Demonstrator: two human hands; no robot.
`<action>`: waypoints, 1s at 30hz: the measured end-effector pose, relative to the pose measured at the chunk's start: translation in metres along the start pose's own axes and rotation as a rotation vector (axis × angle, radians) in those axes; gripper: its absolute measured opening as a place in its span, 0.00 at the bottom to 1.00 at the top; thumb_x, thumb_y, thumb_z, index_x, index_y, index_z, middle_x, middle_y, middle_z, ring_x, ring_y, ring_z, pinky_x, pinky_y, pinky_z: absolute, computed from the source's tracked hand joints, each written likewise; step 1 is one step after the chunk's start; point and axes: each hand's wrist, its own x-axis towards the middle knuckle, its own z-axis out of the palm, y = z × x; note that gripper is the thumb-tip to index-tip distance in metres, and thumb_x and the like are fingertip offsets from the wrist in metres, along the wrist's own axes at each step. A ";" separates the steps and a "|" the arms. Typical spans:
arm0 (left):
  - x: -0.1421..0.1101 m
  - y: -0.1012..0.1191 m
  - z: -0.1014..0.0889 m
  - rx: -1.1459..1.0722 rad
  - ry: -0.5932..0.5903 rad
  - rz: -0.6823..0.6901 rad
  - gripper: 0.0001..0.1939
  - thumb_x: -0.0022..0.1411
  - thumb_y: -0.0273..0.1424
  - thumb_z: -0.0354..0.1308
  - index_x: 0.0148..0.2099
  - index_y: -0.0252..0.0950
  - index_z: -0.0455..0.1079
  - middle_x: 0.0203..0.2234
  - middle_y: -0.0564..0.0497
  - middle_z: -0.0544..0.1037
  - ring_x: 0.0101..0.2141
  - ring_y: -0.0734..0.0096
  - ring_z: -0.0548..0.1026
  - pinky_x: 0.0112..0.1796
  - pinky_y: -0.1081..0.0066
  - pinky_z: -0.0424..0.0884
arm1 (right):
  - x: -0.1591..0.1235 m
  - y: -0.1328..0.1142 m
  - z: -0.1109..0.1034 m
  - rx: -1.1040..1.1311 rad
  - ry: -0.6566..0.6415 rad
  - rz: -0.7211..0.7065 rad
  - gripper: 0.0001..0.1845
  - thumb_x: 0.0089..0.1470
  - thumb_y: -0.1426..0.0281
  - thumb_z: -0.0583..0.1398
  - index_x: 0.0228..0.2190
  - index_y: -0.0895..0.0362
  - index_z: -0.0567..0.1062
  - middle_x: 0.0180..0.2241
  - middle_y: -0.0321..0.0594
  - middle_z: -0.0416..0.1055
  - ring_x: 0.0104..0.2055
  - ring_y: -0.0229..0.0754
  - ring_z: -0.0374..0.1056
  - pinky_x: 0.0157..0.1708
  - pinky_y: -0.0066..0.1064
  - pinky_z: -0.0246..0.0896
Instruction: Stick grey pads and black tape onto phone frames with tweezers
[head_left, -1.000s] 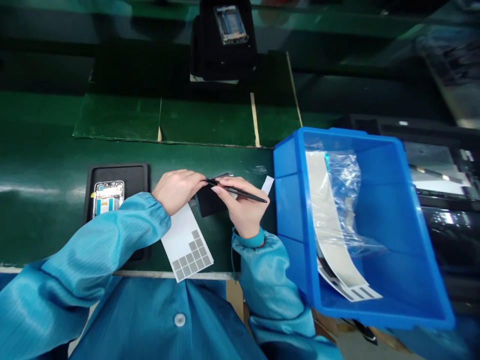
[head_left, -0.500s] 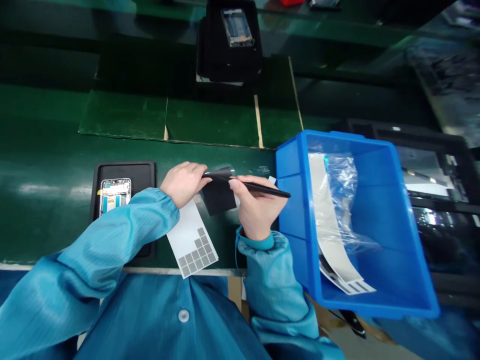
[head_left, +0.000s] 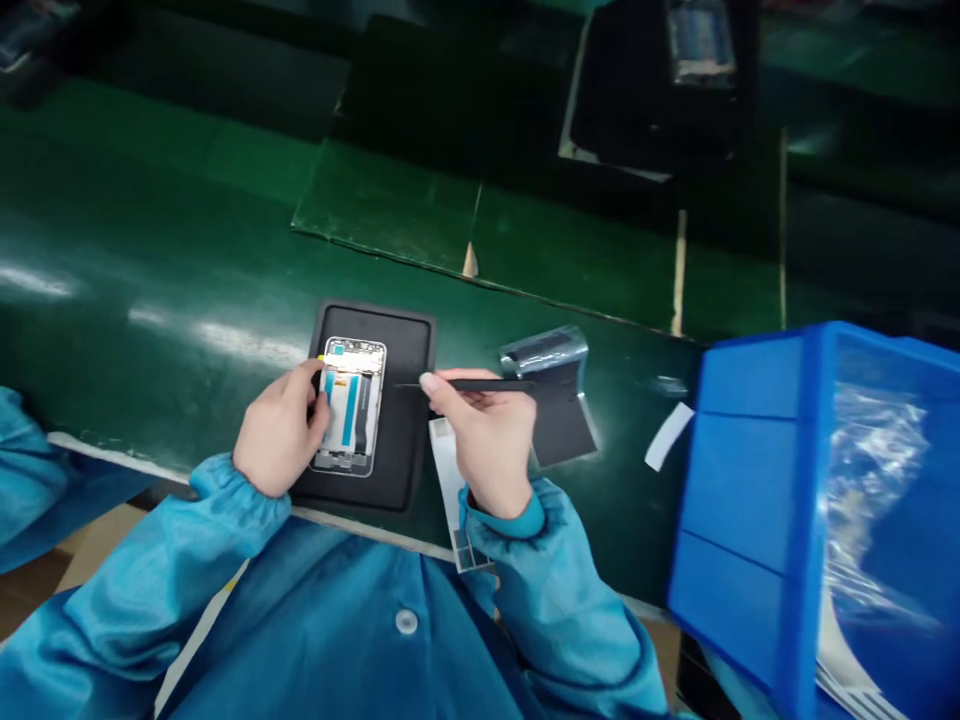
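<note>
Bin [head_left: 750,500] bright blue, mat [head_left: 150,190] dark green, tray [head_left: 405,335] blk, phone frame [head_left: 351,410] w/ teal stripes, smock sleeve [head_left: 172,570] teal-blue.

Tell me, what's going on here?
A person in a blue smock is working at a green bench. Their left hand steadies a phone frame on a black tray, while their right hand holds black tweezers beside it. A black sheet lies to the right, near a blue bin.
</note>
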 end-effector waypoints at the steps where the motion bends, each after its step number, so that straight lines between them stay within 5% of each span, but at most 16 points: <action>1: -0.002 0.001 0.003 -0.039 0.012 -0.012 0.19 0.64 0.27 0.53 0.57 0.36 0.67 0.28 0.55 0.73 0.29 0.68 0.74 0.33 0.69 0.69 | -0.002 0.001 0.011 -0.026 -0.025 0.017 0.11 0.45 0.63 0.73 0.29 0.56 0.82 0.24 0.37 0.79 0.23 0.38 0.72 0.24 0.30 0.69; 9: -0.008 0.003 0.008 -0.307 0.001 0.020 0.16 0.63 0.25 0.55 0.53 0.37 0.69 0.26 0.58 0.71 0.24 0.76 0.70 0.32 0.73 0.69 | -0.005 0.013 0.053 -0.151 -0.053 0.002 0.09 0.47 0.64 0.71 0.28 0.56 0.81 0.28 0.40 0.82 0.30 0.43 0.78 0.31 0.32 0.74; 16: -0.001 -0.003 0.019 -0.218 0.113 0.139 0.15 0.66 0.29 0.53 0.54 0.34 0.70 0.37 0.48 0.73 0.38 0.64 0.74 0.42 0.65 0.73 | -0.003 0.019 0.054 -0.114 -0.032 0.031 0.09 0.47 0.64 0.72 0.29 0.56 0.81 0.28 0.39 0.82 0.29 0.43 0.78 0.30 0.34 0.76; 30: 0.001 -0.005 0.030 -0.205 0.119 0.176 0.16 0.65 0.28 0.52 0.55 0.35 0.69 0.40 0.45 0.72 0.41 0.61 0.74 0.43 0.63 0.75 | 0.000 0.018 0.051 -0.152 -0.062 0.026 0.10 0.46 0.63 0.72 0.28 0.56 0.81 0.28 0.39 0.82 0.28 0.43 0.77 0.29 0.34 0.76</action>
